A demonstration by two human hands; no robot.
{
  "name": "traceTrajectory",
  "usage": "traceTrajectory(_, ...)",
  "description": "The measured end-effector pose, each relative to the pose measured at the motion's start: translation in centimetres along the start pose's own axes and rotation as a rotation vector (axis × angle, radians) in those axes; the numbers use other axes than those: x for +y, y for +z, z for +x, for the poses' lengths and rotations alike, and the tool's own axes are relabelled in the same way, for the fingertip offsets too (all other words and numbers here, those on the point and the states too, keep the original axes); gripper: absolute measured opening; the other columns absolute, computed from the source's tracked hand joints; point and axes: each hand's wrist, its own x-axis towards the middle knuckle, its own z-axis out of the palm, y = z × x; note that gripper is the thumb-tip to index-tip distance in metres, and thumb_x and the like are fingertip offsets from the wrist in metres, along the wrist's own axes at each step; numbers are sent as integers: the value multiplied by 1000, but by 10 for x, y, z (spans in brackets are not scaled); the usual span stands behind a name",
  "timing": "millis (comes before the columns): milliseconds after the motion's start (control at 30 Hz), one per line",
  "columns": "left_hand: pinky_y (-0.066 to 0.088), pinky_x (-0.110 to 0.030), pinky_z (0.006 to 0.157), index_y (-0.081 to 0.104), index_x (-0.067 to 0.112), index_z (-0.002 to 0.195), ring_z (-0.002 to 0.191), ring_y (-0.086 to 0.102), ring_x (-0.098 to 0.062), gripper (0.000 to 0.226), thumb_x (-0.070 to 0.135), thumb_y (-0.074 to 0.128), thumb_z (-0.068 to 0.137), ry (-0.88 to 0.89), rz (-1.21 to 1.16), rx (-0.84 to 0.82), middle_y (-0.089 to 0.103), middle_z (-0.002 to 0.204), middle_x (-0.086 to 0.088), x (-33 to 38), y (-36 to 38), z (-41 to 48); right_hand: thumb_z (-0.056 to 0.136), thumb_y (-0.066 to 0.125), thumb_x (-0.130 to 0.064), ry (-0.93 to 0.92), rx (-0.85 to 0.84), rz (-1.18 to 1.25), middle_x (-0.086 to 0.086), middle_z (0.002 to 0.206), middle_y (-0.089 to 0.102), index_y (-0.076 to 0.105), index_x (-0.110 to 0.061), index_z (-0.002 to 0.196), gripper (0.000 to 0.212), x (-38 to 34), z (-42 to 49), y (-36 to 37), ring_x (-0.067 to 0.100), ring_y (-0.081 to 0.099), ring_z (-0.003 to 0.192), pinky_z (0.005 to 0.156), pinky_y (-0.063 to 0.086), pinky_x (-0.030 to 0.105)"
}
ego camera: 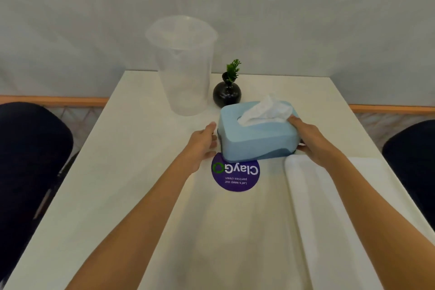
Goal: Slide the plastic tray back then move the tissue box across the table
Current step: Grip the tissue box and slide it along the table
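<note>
Tissue box (256, 134), pale blue, white tissue (266, 110) standing out of its top slot, sits mid-table between both hands. Right hand (310, 142): thumb over the box's right top edge, fingers under its near right corner, gripping. Left hand (202, 146): fingers loosely spread, tips at the box's left end; actual contact unclear. Box's near edge overlaps a purple round sticker (235, 175). Behind the box: small black vase (226, 94) with a green sprig. Behind-left: tall clear plastic container (184, 66). White plastic tray (329, 207) lies near-right of the box on the table (106, 172).
</note>
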Motion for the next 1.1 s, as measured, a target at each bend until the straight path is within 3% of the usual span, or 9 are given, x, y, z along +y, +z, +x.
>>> traceTrajectory(133,47,-31,80,58,10,115,96,60,-21,50,51,38,94,37,5,-69,65,107,-6,4,8,1,88,50,-51,-1,27,7,10,117,61,50,-12,131,58,-3,0,9,22,60,92,68,51,33)
traceTrajectory(267,46,-25,59,54,21,117,80,60,-11,39,48,37,95,81,-13,-95,63,91,4,7,15,-8,87,52,-51,-27,81,7,9,116,62,51,-14,128,56,-3,0,16,17,59,87,77,51,38)
traceTrajectory(333,46,-26,58,49,29,113,76,58,-8,30,49,34,96,99,-6,-103,59,87,9,9,21,-14,84,53,-54,-49,120,7,9,115,62,52,-15,126,57,-3,-4,13,19,60,90,80,53,42)
traceTrajectory(467,51,-37,85,45,35,110,82,57,-7,26,52,32,96,149,-6,-125,56,89,14,11,41,-23,74,54,-62,-78,171,-3,8,115,63,55,-20,120,63,-8,-15,-10,26,60,102,90,54,52)
traceTrajectory(567,47,-40,97,42,37,130,98,56,-9,41,55,33,94,232,12,-172,58,111,10,19,66,-25,78,54,-58,-97,191,19,8,114,63,56,-19,115,54,-13,-16,-36,25,60,102,92,53,54)
traceTrajectory(667,42,-39,100,25,34,147,112,49,-16,60,58,35,92,261,46,-151,48,127,5,30,99,-20,85,51,-51,-100,192,50,9,115,62,54,-18,117,46,-13,-5,-67,20,58,93,90,53,50)
traceTrajectory(833,43,-42,103,35,30,141,112,52,-19,58,60,34,91,255,81,-120,51,125,-1,45,159,-2,87,50,-51,-91,179,76,9,116,57,47,-17,128,53,-5,29,-115,22,55,97,94,50,49)
traceTrajectory(967,41,-43,106,37,29,139,114,49,-20,58,61,33,91,226,112,-59,49,130,-1,56,200,24,83,51,-57,-82,145,84,10,120,59,48,-20,120,53,4,67,-144,27,57,106,97,49,46)
traceTrajectory(1100,44,-45,104,40,28,134,104,54,-19,54,59,35,91,201,125,2,53,118,-1,60,224,53,89,48,-53,-80,124,72,6,114,53,44,-18,123,49,8,103,-157,22,53,101,72,46,30)
